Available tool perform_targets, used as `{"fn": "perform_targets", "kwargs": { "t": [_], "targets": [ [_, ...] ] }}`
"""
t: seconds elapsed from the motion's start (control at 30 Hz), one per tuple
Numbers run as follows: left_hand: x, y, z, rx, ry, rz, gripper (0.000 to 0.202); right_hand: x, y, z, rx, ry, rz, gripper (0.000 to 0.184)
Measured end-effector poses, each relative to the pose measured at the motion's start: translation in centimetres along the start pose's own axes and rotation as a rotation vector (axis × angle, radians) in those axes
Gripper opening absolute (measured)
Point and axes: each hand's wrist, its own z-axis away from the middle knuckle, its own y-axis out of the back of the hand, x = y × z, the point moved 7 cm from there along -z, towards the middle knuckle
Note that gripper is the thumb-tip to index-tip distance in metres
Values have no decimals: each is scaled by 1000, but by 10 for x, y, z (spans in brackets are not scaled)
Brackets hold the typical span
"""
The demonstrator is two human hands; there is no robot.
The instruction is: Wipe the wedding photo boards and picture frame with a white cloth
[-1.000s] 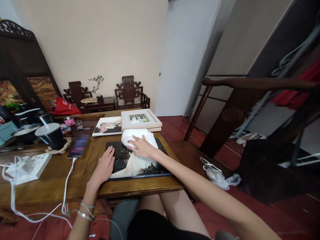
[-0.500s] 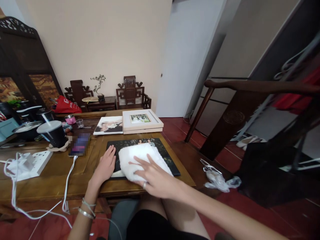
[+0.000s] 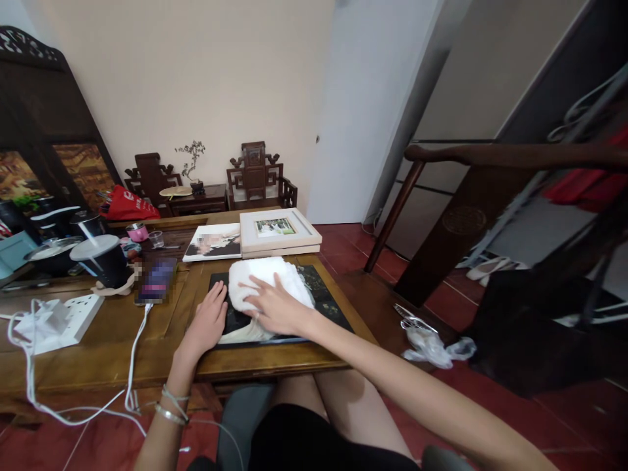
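A dark photo panel lies flat near the table's front edge. On top of it rests a folded white fluffy cloth, which covers much of the picture. My right hand presses flat on the cloth with its fingers spread. At the panel's left edge my left hand lies palm down, fingers stretched out and touching the panel. A pale part of the picture shows below the cloth.
Behind the panel lie a white-framed picture and a smaller photo board. To the left are a phone on a cable, a lidded cup and a power strip. A wooden chair stands at right.
My right hand has slid the white cloth away from me and slightly left over the panel, baring its lower part. My left hand stays at the left edge.
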Motion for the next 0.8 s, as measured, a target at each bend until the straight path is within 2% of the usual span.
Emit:
{"fn": "perform_targets", "kwargs": {
  "t": [0.13,0.2,0.27,0.37,0.47,0.57,0.67,0.73,0.8],
  "targets": [
    [1,-1,-1,-2,-12,3,49,-41,6,56,-67,67,-94,28],
    [1,-1,0,-9,-7,-4,50,-49,11,73,-98,76,-140,28],
    [2,0,0,-13,-4,-8,50,-43,14,78,-126,71,-178,29],
    [4,2,0,-19,-4,1,50,-9,15,64,-121,-3,-175,31],
    [2,2,1,-22,7,20,49,33,11,35,-54,-157,-80,36],
    [2,3,1,6,5,57,49,50,6,4,7,-276,6,37],
    [9,13,1,94,-35,162,51,29,1,-16,21,-230,18,34],
    [15,25,2,193,-48,262,53,2,-2,-17,-6,-108,3,32],
    [19,36,4,282,-31,349,55,-25,-2,-7,-44,31,-26,30]
  ]
}}
